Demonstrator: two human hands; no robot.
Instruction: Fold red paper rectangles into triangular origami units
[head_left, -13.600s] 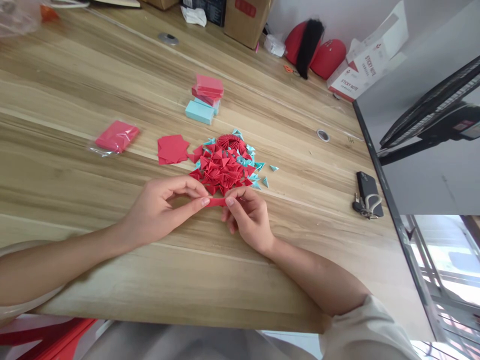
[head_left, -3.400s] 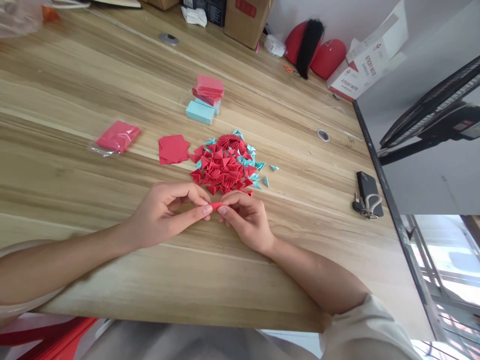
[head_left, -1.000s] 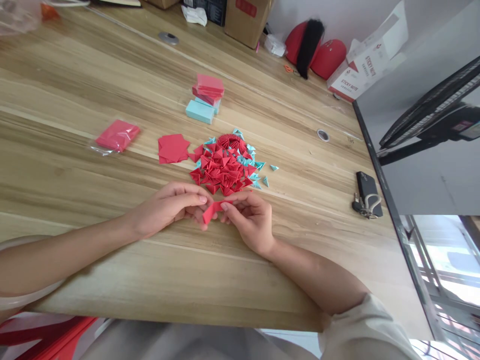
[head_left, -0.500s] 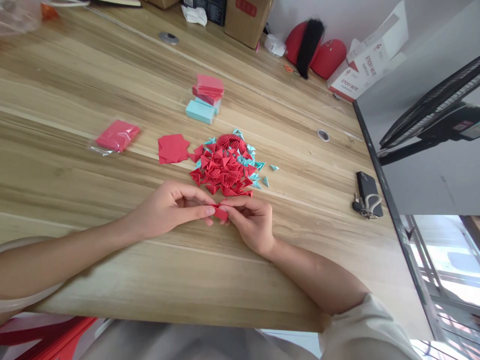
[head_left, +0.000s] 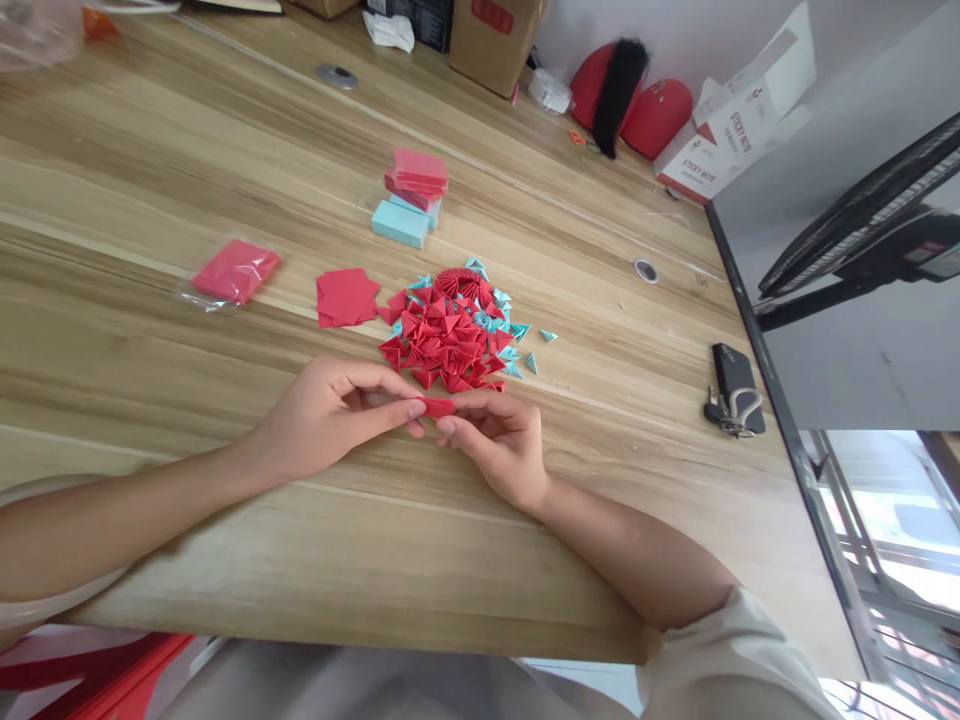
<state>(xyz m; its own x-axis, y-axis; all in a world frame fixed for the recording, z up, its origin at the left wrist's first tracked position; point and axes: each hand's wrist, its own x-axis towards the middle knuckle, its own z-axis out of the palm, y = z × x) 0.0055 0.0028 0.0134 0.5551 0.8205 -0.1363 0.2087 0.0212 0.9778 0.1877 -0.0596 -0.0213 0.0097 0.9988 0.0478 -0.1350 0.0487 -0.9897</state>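
Note:
A small folded red paper (head_left: 437,407) is pinched between both hands, just in front of a pile of folded red paper triangles (head_left: 450,340). My left hand (head_left: 341,412) grips its left end with thumb and fingers. At its right end is my right hand (head_left: 501,437), fingers curled and holding the edge. Light blue triangles (head_left: 510,355) lie at the pile's right and back edges, with a round red pleated piece (head_left: 459,284) at the back. Flat red paper squares (head_left: 346,298) rest left of the pile.
Wrapped red paper (head_left: 236,272) lies at the left. Red packs (head_left: 418,175) and blue packs (head_left: 400,223) sit behind the pile. Cardboard box (head_left: 495,40), red cap (head_left: 657,117) and sticky note box (head_left: 701,160) stand at the back; black case with keys (head_left: 735,375) at the right.
The red paper between my hands has turned and moved slightly up, now showing as a narrower strip. The fingers of my right hand have shifted a little, its thumb sitting lower on the paper.

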